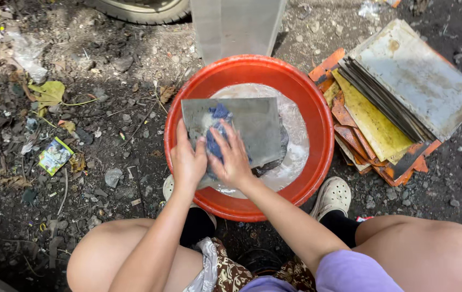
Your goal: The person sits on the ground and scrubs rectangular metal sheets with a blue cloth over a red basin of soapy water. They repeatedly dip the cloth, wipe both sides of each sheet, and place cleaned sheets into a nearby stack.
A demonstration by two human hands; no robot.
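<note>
Littered dirt ground surrounds an orange basin [317, 116] of soapy water. Over it, a grey metal plate [258, 127] is gripped by the left hand [187, 159]; a blue cloth [217, 135] is pressed on by right-hand fingers [231, 146]. Wet edges could slip.

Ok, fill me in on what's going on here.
A person squatting on littered ground is scrubbing a flat grey metal plate over a red basin of cloudy water. The left hand steadies the plate's near edge while the right hand presses a blue cloth against its face. To the right of the basin lies a stack of similar plates, some yellow, some orange and rusty, with a pale one on top.
</note>
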